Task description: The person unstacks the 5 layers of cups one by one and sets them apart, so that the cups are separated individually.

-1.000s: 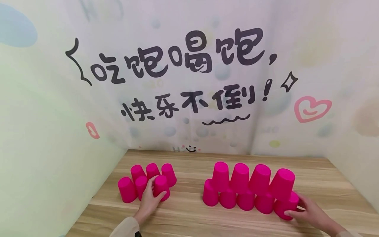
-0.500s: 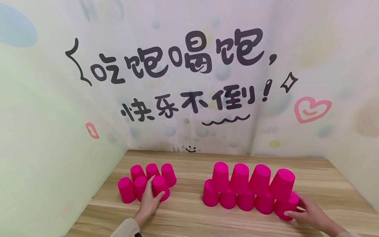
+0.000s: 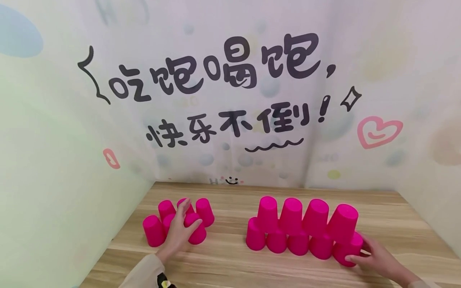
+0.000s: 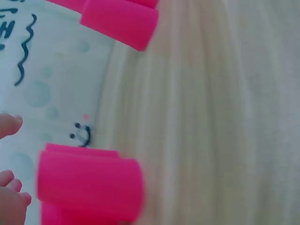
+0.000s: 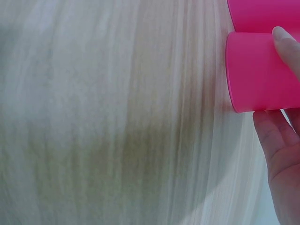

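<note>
In the head view my left hand (image 3: 178,230) hovers with spread fingers over the left group of upside-down pink cups. Its thumb passes in front of the nearest front cup (image 3: 197,235). The left wrist view has fingertips (image 4: 10,125) apart from a pink cup (image 4: 91,183). My right hand (image 3: 378,258) holds the right-end bottom cup (image 3: 343,254) of a two-tier row, thumb on the near side, fingers on the far side. In the right wrist view the thumb (image 5: 287,49) lies on that cup (image 5: 255,70). An upper cup (image 3: 343,222) partly overlaps it.
Several upper cups (image 3: 291,216) rest on a lower row (image 3: 277,242) at the right. At the left, a cup (image 3: 154,231) and a back cup (image 3: 204,212) flank my hand. The wooden table (image 3: 230,264) meets a printed backdrop (image 3: 216,160) behind.
My left hand has loosened from the front cup and risen up and left, its fingers now spread. The right hand stays at the end cup.
</note>
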### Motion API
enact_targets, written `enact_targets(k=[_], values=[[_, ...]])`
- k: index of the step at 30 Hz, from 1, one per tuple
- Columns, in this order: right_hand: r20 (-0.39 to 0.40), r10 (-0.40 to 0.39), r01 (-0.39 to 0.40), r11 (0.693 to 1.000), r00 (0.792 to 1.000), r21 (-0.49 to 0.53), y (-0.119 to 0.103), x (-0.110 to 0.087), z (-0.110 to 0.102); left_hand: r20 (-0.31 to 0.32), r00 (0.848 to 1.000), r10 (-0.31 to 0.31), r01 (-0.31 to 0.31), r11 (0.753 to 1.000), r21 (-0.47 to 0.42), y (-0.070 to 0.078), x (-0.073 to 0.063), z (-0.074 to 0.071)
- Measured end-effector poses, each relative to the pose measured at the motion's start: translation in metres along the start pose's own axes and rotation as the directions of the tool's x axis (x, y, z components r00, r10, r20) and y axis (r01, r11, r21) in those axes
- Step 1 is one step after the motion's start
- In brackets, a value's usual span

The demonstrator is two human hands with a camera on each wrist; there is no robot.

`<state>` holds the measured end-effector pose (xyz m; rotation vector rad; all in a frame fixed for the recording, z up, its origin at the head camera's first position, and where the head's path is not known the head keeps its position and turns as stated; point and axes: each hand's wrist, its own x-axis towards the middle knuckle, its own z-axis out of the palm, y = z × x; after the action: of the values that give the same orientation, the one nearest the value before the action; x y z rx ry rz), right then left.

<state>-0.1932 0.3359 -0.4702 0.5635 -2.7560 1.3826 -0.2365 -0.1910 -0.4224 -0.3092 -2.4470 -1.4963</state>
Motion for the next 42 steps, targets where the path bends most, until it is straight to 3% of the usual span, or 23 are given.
enact_targets(k=[5,9,13,19,23,28,36,42], values=[[-0.011,-0.016,0.016,1.000,1.000,0.004,0.001,-0.003,-0.001,0.039,0.998,0.042,-0.042,0.999,-0.001,0.026,0.011,0.005],[-0.004,0.017,-0.018,1.000,1.000,-0.009,0.000,-0.003,-0.003,0.088,0.986,0.143,-0.143,0.990,-0.008,0.046,0.019,0.017],[0.024,0.075,-0.074,0.997,0.997,-0.009,-0.001,0.000,-0.004,0.159,0.953,0.257,-0.255,0.966,-0.028,0.061,0.026,0.036],[0.023,0.093,-0.092,0.995,0.995,-0.027,-0.001,0.001,-0.004,0.263,0.905,0.333,-0.324,0.943,-0.077,0.086,0.033,0.069],[0.017,0.084,-0.084,0.996,0.996,-0.033,0.000,0.002,-0.003,0.319,0.894,0.314,-0.293,0.949,-0.113,0.103,0.034,0.090],[0.007,0.046,-0.046,0.999,0.999,-0.023,0.000,0.002,-0.002,0.354,0.909,0.220,-0.188,0.975,-0.122,0.112,0.034,0.112],[-0.010,0.003,-0.003,1.000,1.000,-0.021,0.004,0.002,0.001,0.332,0.930,0.157,-0.104,0.980,-0.172,0.100,0.031,0.130],[-0.042,-0.086,0.086,0.996,0.995,-0.001,0.006,0.001,0.002,0.343,0.927,0.152,-0.087,0.977,-0.196,0.086,0.026,0.133]])
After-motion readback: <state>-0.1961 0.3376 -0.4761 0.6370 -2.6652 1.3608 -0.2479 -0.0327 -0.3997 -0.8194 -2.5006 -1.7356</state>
